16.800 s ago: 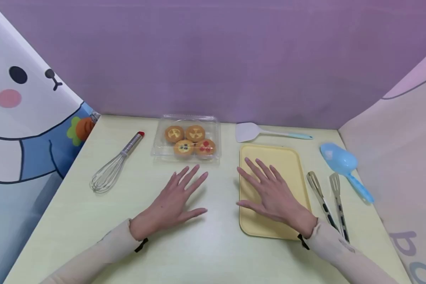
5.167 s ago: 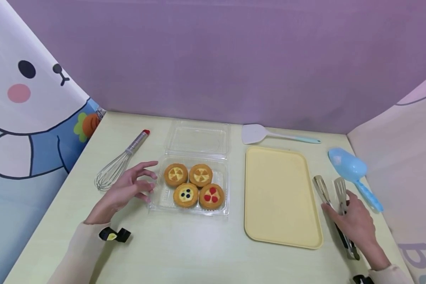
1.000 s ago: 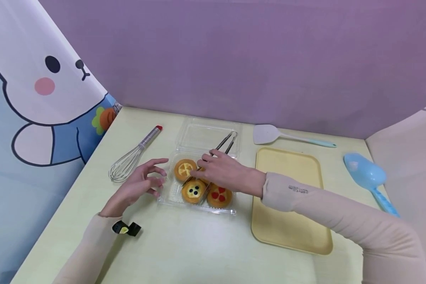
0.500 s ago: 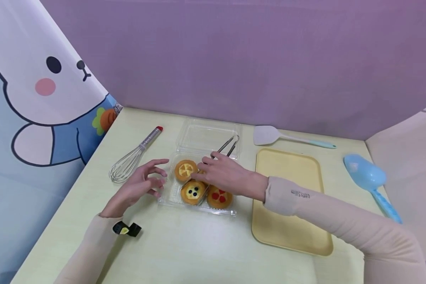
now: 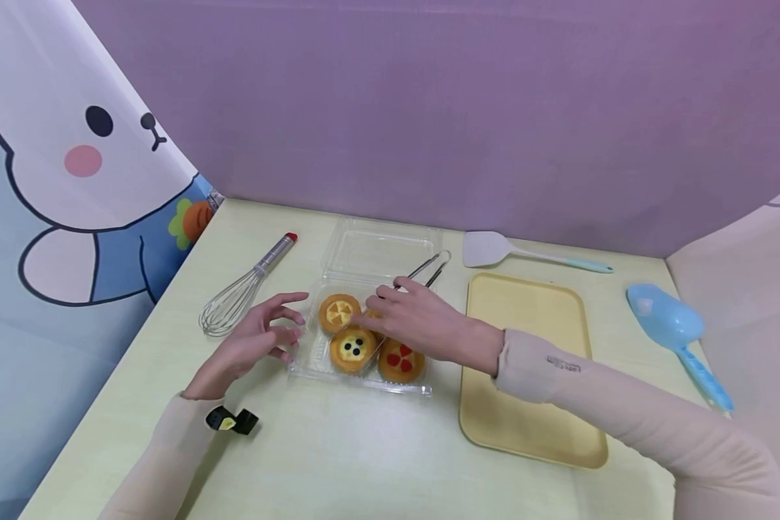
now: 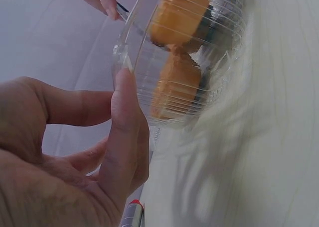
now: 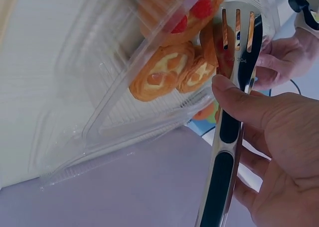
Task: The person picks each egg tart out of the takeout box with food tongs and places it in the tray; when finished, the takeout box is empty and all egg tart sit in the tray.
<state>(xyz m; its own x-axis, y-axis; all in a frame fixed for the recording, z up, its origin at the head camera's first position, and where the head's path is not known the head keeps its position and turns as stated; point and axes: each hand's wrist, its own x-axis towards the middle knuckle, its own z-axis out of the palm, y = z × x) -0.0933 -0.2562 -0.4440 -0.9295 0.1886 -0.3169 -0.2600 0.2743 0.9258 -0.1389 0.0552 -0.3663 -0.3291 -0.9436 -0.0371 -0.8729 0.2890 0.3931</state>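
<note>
In the head view, a clear plastic container (image 5: 308,357) lies with its lid (image 5: 383,245) folded back. It holds several egg tarts, among them one with blueberries (image 5: 353,349), one with red fruit (image 5: 401,362) and one with yellow pieces (image 5: 339,313). My left hand (image 5: 250,347) pinches the container's left rim between thumb and finger, as the left wrist view shows. My right hand (image 5: 422,321) grips metal tongs (image 7: 227,137) with dark handle pads. Their slotted ends reach down around the blueberry tart, partly covered by my fingers, and another tart is mostly hidden beneath that hand.
A yellow tray (image 5: 526,426) lies right of the container, under my right forearm. Behind it is a spatula (image 5: 487,249); a blue scoop (image 5: 669,318) lies at the far right. A whisk (image 5: 240,292) rests at the left. A purple backdrop (image 5: 429,130) rises behind the table.
Since the oldest frame the container has been opened. The tongs have gone from right of the tray into the container. Lately their rear end has swung slightly right; my left hand has stayed put.
</note>
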